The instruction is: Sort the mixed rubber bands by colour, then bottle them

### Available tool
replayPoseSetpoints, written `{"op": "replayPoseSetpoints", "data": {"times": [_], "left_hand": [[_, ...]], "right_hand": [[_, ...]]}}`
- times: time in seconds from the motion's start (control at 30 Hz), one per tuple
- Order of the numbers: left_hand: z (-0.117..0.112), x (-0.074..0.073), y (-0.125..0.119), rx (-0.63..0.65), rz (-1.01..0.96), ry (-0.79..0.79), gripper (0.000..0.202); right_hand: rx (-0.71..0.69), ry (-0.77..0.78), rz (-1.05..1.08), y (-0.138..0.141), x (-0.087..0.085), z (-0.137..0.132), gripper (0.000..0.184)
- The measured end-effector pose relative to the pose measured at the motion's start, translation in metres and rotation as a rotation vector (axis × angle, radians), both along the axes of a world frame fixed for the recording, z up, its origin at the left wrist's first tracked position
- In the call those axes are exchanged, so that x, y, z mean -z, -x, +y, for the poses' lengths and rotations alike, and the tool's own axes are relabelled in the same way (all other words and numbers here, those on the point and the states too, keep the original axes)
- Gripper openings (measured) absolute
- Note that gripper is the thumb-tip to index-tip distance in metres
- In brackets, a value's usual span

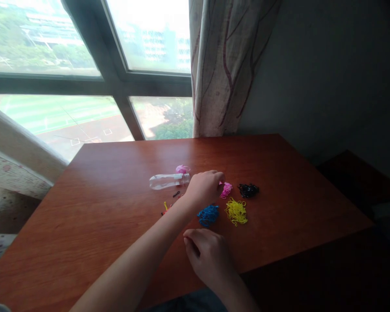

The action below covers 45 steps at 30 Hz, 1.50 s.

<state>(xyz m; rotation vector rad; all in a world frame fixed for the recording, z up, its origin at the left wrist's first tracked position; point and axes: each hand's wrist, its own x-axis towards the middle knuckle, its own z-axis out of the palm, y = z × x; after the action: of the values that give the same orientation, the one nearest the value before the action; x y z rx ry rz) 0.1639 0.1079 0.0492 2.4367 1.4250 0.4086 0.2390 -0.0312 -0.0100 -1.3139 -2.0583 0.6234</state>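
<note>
My left hand [204,187] reaches across the table, fingers curled over the pink pile of small rubber bands [226,190]; what it pinches is hidden. My right hand [208,253] rests near the table's front edge with fingers curled under, just below the blue pile [208,215]. A yellow pile [236,211] and a black pile [248,190] lie to the right. A clear plastic bottle [167,180] lies on its side left of my left hand, with its pink cap [182,169] behind it. A few loose bands [169,204] lie under my left forearm.
The wooden table [100,208] stands against a window with a curtain [224,65] at the back. A dark lower surface [360,173] is at the right. A patterned cushion [9,177] lies at the left.
</note>
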Motion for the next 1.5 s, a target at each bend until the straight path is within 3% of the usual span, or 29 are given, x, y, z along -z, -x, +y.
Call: {"op": "replayPoseSetpoints", "data": {"times": [0.23,0.67,1.17,1.3,1.5], "left_hand": [[0.012,0.005,-0.020,-0.023,0.083,0.050,0.019],[0.012,0.002,-0.002,-0.136,0.134,0.006,0.024],[0.013,-0.008,-0.021,-0.165,0.181,0.083,0.024],[0.009,-0.009,-0.010,-0.162,0.139,0.054,0.026],[-0.013,-0.016,0.033,-0.177,0.036,0.019,0.025]], "right_hand": [[0.008,-0.021,0.001,0.000,0.000,0.000,0.016],[0.002,0.006,-0.002,0.000,-0.002,0.000,0.017],[-0.007,0.046,0.001,-0.001,0.002,0.000,0.017],[-0.007,0.046,-0.010,-0.001,0.000,0.000,0.016],[-0.013,0.031,-0.028,-0.001,-0.002,0.001,0.017]]}}
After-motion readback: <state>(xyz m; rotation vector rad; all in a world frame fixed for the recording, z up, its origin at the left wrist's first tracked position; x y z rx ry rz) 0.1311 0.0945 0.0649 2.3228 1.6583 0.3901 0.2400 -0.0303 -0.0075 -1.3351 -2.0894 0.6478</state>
